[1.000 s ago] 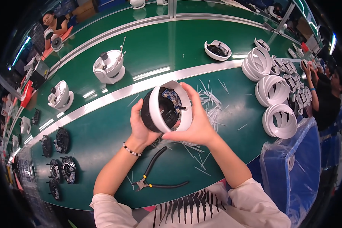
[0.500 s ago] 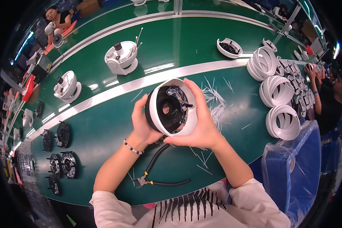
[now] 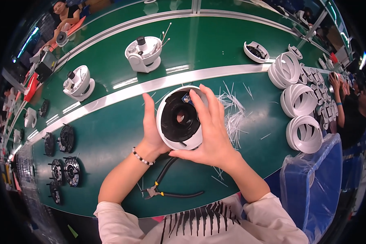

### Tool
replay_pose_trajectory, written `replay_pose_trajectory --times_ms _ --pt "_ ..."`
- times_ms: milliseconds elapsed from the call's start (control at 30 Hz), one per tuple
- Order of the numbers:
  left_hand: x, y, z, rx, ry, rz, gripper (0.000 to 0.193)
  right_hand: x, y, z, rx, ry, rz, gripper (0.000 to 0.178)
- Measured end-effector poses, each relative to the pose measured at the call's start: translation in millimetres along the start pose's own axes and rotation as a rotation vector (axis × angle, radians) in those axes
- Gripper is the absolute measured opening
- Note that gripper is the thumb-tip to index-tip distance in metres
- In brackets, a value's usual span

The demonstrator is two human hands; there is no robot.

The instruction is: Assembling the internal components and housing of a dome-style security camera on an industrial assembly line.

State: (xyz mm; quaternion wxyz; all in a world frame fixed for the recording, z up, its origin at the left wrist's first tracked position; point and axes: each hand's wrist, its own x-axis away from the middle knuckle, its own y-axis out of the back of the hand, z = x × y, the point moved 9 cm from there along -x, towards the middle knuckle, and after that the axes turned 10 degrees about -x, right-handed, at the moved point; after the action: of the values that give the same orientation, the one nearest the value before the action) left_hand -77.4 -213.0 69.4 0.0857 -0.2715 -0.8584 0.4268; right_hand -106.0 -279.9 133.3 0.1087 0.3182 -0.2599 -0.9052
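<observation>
In front of me I hold a white round housing [image 3: 163,132] with a black disc-shaped insert [image 3: 171,118] inside it. The insert has a central hole, and a bit of blue circuit board [image 3: 186,99] shows at its upper edge. My left hand [image 3: 152,132] supports the housing from the left, its thumb raised off the rim and its other fingers hidden behind. My right hand [image 3: 213,126] grips the right side, with fingertips reaching over the rim by the circuit board and thumb at the bottom. Black-handled cutting pliers [image 3: 152,191] lie spread on the green table below.
White strips [image 3: 234,118] lie scattered right of the housing. Stacked white rings [image 3: 301,99] stand farther right, above a plastic-covered blue bin [image 3: 313,183]. Black round parts [image 3: 72,171] lie at left. Beyond a metal rail, white assemblies [image 3: 144,55] stand on a green surface. Other people work nearby.
The housing has turned so its open face points more toward me. My right fingertips have moved over the rim; my left thumb has lifted away. White assemblies beyond the rail have shifted right.
</observation>
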Motion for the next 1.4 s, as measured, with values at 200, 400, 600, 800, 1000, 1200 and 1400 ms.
replay_pose_trajectory --times_ms 200,400,600,800,1000,1200,1400 --pt "-3 3 7 -0.124 0.116 -0.074 0.09 -4 8 -6 0.029 -0.024 0.025 0.113" --pt "1 4 8 -0.067 0.088 0.026 0.072 -4 5 -11 -0.037 -0.045 0.098 0.114" --pt "-1 1 -3 -0.095 -0.01 -0.115 0.053 0 4 -12 -0.086 0.019 -0.085 0.117" --pt "-1 3 -7 -0.082 -0.082 -0.221 0.053 -4 8 -18 -0.203 0.036 -0.098 0.117" --pt "-14 22 8 -0.025 0.243 -0.329 0.06 -6 27 -3 -0.153 0.249 0.046 0.076" --pt "-31 29 28 -0.108 0.457 -0.163 0.047 0 61 -12 -0.181 0.292 -0.059 0.044" --pt "-84 55 14 -0.424 0.387 -0.445 0.037 14 77 2 0.06 0.325 -0.212 0.066"
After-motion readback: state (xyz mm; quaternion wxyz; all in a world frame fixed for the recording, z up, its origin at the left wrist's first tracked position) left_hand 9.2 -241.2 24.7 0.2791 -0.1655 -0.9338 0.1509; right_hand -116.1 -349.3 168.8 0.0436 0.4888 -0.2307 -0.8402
